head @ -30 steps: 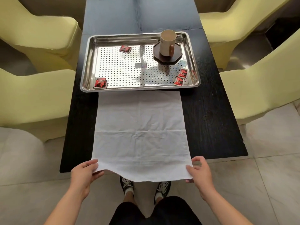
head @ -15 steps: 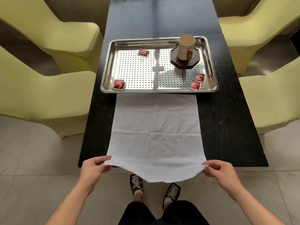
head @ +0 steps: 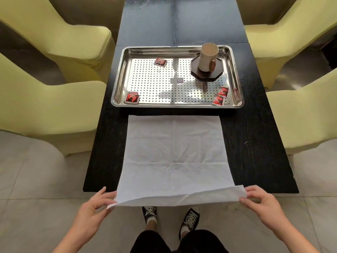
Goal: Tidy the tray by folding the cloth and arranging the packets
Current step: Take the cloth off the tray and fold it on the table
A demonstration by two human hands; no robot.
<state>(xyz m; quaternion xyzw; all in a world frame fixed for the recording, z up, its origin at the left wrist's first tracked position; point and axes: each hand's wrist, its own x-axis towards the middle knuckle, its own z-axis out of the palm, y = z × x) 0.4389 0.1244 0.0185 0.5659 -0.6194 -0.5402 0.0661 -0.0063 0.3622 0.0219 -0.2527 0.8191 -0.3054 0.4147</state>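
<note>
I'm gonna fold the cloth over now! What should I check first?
1. The left hand pinches the near-left corner of the white cloth: ok.
2. The right hand pinches the near-right corner: ok.
3. Far edge lies flat and straight on the black table: ok.
4. Nothing sits on the white cloth: ok.
5. Far edge is apart from the steel tray: ok.
6. Wrinkles smoothed: not ok, creases show in the middle.
</note>
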